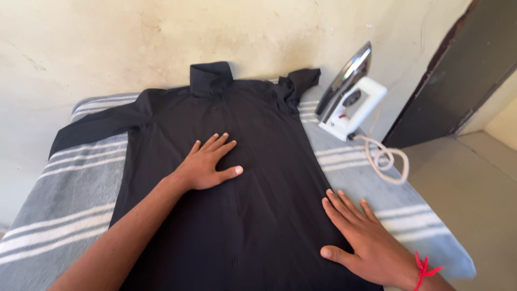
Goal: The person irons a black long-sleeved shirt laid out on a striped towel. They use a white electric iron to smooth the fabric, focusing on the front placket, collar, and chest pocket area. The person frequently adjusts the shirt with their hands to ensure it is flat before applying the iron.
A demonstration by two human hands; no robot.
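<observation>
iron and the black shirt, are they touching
Apart. The head view shows the iron standing on its heel on the striped cloth, with a strip of cloth between it and the black shirt.

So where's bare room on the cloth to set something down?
Striped cloth lies bare left of the shirt, below its sleeve, and right of the right hand. Crowded: middle under shirt and left hand; far right holds iron and cord.
</observation>
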